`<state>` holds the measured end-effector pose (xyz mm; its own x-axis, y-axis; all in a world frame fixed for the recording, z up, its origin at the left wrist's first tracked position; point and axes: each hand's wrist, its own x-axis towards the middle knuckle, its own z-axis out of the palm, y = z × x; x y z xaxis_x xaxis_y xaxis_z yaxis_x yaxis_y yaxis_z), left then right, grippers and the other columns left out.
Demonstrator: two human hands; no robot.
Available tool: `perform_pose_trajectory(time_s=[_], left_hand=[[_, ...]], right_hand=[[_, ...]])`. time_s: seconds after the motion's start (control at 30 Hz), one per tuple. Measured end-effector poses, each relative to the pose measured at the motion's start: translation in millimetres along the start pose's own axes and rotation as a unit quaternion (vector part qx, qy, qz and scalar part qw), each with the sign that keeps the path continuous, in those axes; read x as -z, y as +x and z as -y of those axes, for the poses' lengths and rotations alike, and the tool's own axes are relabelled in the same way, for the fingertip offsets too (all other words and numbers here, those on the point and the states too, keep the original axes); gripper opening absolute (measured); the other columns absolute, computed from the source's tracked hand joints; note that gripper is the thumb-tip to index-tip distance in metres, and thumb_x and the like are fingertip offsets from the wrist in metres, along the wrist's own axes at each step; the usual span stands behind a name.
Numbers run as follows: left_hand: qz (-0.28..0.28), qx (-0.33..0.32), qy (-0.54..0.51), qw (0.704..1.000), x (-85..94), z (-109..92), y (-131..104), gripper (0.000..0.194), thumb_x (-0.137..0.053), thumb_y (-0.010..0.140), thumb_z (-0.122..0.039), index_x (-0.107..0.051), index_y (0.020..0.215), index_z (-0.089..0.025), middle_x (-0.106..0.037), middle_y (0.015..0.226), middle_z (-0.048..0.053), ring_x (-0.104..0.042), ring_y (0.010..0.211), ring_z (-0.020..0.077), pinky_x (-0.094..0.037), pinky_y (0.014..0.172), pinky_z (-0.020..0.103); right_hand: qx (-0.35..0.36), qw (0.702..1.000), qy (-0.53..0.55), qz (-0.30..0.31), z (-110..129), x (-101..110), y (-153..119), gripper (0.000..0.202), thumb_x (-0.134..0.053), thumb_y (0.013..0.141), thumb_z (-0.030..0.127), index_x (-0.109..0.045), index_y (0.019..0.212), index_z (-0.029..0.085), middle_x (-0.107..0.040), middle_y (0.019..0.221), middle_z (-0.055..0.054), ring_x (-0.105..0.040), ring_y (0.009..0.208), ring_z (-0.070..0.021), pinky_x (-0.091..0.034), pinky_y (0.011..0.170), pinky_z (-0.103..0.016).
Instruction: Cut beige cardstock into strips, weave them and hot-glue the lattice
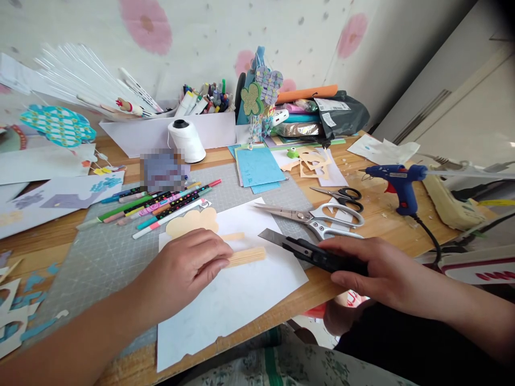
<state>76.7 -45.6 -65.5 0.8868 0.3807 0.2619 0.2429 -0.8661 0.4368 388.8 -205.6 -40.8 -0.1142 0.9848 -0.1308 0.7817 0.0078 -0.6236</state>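
Note:
My left hand (191, 268) has its fingers closed over one end of a ribbed, pale yellow strip (248, 256), which looks like folded paper or thin sticks. The strip lies on a white sheet of paper (209, 332). My right hand (372, 271) grips a black utility knife (317, 254), its metal blade out and pointing left, a little above the sheet. Beyond the strip lies a smaller yellow piece (233, 236). A yellow cloud-shaped cutout (192, 221) rests at the sheet's far left corner, partly behind my left hand.
Large scissors (311, 215) and small black scissors (341, 195) lie beyond the knife. A blue glue gun (400, 182) with its cord is at the right. Several markers (161, 206) lie on the grey cutting mat (92, 268). A white thread spool (188, 140) stands behind.

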Motion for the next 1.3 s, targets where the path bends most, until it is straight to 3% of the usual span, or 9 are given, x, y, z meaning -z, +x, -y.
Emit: perform_pose_trajectory(time_s=[0.13, 0.33, 0.87, 1.13, 1.3], left_hand=[[0.011, 0.016, -0.011, 1.000, 2.8, -2.4, 2.7, 0.016, -0.048, 0.096, -0.020, -0.063, 0.093, -0.019, -0.066, 0.084, 0.002, -0.061, 0.080, 0.0147, -0.045, 0.070, 0.025], [0.023, 0.046, -0.026, 0.998, 5.2, -4.2, 4.6, 0.019, -0.048, 0.094, -0.019, -0.065, 0.088, -0.018, -0.066, 0.081, 0.002, -0.062, 0.077, 0.0143, -0.046, 0.067, 0.024], [0.035, 0.048, -0.040, 0.997, 5.4, -5.1, 4.2, 0.017, -0.050, 0.094, -0.018, -0.065, 0.085, -0.019, -0.066, 0.081, 0.001, -0.061, 0.078, 0.0141, -0.045, 0.069, 0.024], [0.003, -0.006, -0.076, 0.997, 8.0, -9.6, 0.4, 0.016, -0.053, 0.092, -0.013, -0.064, 0.099, -0.021, -0.066, 0.094, 0.004, -0.064, 0.088, 0.0150, -0.048, 0.076, 0.023], [0.012, 0.000, -0.135, 0.991, 10.2, -11.2, 2.4, 0.019, -0.056, 0.090, -0.013, -0.069, 0.101, -0.023, -0.066, 0.097, 0.006, -0.064, 0.091, 0.0158, -0.050, 0.081, 0.024]], right_hand=[[0.051, 0.997, -0.051, -0.010, -1.7, 0.7, -4.4, 0.024, -0.057, 0.085, 0.017, -0.062, 0.106, 0.027, -0.072, 0.096, -0.001, -0.069, 0.081, -0.0192, -0.057, 0.067, -0.028], [0.156, 0.979, -0.132, -0.015, -5.3, 0.1, -7.0, 0.051, -0.047, 0.094, 0.013, -0.045, 0.141, 0.032, -0.065, 0.115, -0.006, -0.066, 0.096, -0.0185, -0.055, 0.077, -0.030], [0.150, 0.962, -0.224, -0.032, -10.5, -3.6, -5.9, 0.051, -0.051, 0.091, 0.014, -0.052, 0.138, 0.031, -0.065, 0.109, -0.008, -0.065, 0.089, -0.0222, -0.054, 0.074, -0.035], [0.187, 0.951, -0.233, -0.085, -4.2, -4.8, -2.8, 0.048, -0.054, 0.090, 0.013, -0.055, 0.137, 0.028, -0.065, 0.109, -0.009, -0.063, 0.093, -0.0231, -0.053, 0.077, -0.037], [0.209, 0.941, -0.242, -0.112, -4.4, -4.0, -2.5, 0.047, -0.058, 0.090, 0.016, -0.056, 0.135, 0.028, -0.064, 0.108, -0.008, -0.062, 0.093, -0.0233, -0.053, 0.078, -0.038]])
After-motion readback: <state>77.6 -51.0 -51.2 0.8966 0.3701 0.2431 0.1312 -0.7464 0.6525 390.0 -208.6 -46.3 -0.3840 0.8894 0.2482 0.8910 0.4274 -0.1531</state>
